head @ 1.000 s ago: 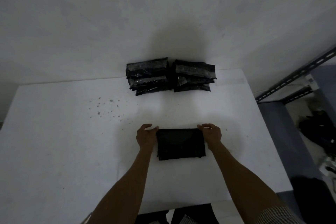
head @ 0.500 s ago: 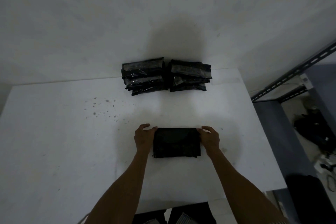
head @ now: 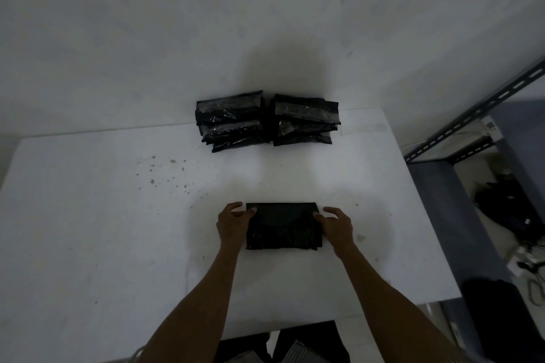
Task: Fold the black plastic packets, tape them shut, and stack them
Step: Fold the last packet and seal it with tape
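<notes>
A folded black plastic packet (head: 283, 225) lies flat on the white table (head: 103, 230), near the front middle. My left hand (head: 234, 225) holds its left edge, thumb on the packet's top corner and fingers curled at the side. My right hand (head: 336, 227) holds the right edge the same way, thumb on the packet. At the far edge against the wall stand two stacks of taped black packets, the left stack (head: 233, 121) and the right stack (head: 305, 119), side by side and touching.
Dark specks (head: 168, 174) dot the table's left middle. A grey metal rack (head: 472, 124) stands off the table's right side, with dark bags and cables (head: 507, 206) on the floor below. The wall runs right behind the stacks.
The view has shifted slightly. Both hands stay at the packet's two ends, and the thumbs now lie a little further onto its top.
</notes>
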Demonstrator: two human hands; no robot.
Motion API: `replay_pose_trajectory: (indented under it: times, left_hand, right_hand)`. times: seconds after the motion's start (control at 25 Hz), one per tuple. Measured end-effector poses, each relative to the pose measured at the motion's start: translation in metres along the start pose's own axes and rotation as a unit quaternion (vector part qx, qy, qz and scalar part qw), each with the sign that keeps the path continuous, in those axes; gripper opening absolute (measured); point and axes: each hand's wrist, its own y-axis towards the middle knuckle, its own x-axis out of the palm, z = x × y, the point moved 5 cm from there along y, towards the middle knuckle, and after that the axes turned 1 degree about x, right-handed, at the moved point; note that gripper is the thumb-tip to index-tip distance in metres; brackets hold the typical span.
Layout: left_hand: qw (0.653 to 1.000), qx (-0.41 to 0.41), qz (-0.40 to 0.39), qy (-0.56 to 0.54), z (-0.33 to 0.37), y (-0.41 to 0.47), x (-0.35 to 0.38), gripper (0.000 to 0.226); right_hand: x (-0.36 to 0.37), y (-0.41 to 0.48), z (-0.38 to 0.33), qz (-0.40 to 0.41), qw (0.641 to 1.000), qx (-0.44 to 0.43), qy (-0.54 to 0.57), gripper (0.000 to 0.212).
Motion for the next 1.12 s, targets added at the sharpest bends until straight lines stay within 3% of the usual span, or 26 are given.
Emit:
replay_pose_trajectory:
  times: [0.32, 0.52, 0.76, 1.12]
  left_hand:
    - [0.999, 0.013, -0.022, -0.019, -0.004, -0.006, -0.007, 0.039]
    - [0.999, 0.018, -0.033, -0.020, 0.000, -0.007, -0.005, 0.040]
    - [1.000, 0.006, -0.030, -0.008, -0.004, -0.005, -0.006, 0.038]
    - [0.999, 0.005, -0.001, -0.043, 0.006, 0.002, -0.005, 0.034]
  right_hand:
    - [-0.005, -0.010, 0.003, -0.036, 0.998, -0.014, -0.039, 0.039]
    - [0.000, 0.002, -0.011, 0.009, 0.999, 0.011, 0.033, 0.040]
    - [0.001, 0.002, -0.023, 0.017, 1.000, 0.012, 0.011, 0.029]
    - [0.003, 0.014, -0.024, 0.018, 0.999, 0.011, 0.048, 0.032]
